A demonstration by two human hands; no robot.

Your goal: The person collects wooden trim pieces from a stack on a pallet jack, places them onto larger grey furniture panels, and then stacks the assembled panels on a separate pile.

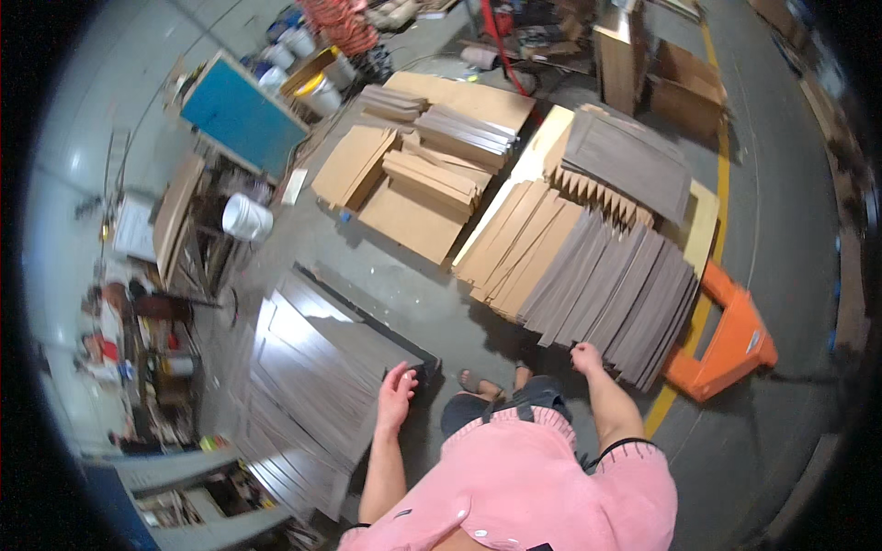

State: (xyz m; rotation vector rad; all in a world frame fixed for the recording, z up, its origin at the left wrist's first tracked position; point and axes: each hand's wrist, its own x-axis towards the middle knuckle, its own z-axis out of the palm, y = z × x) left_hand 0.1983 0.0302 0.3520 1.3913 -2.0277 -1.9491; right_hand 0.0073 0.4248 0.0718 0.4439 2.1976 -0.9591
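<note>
Both hands, left (397, 390) and right (585, 358), hang open and empty above thin, grey-brown wood-grain panels (616, 294).

left of the white bucket (246, 218), too small and blurred to name: clutter on the worktop (138, 340). beyond the bucket, cut off by the top edge: an orange-striped heap (342, 20). far right, smeared past telling: brown shapes (850, 239).
</note>
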